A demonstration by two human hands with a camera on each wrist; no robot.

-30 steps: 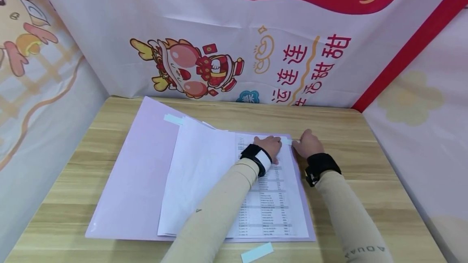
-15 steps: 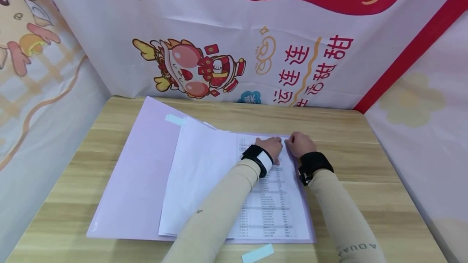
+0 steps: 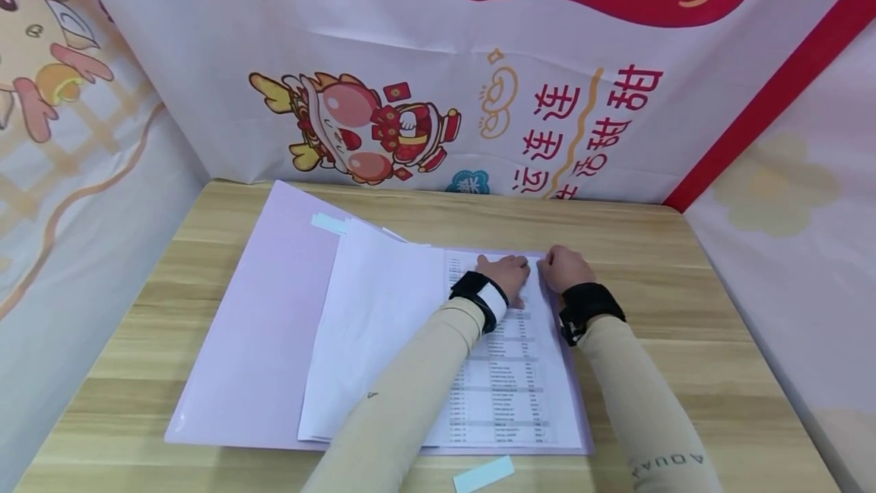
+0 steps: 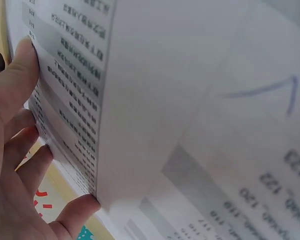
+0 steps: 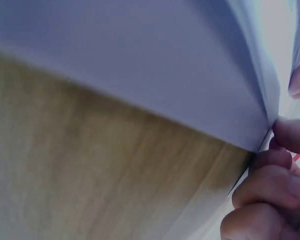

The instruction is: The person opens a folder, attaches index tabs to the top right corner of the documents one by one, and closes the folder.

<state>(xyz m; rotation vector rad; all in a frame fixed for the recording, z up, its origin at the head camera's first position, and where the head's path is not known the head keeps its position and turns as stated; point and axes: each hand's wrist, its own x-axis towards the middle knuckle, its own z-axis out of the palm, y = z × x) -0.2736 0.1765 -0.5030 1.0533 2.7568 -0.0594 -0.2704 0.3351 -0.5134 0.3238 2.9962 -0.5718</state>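
Nearest, a pale blue strip is lying on the table by its near edge, its long axis slanting slightly away toward the right. Just beyond, the purple folder is lying open across the middle, its long axis running between the left and right edges, its left cover slanting toward the far left corner. A blank white page is covering part of it; right of that, a printed sheet is pointing lengthwise from the near edge to the far edge. Farther up, the left hand is pressing on the sheet with fingers spread. Beside it, the right hand is curling its fingers and pinching the folder's far right corner; whether the sheet is caught too, one cannot tell. Beyond the far edge, a printed cloth is hanging.
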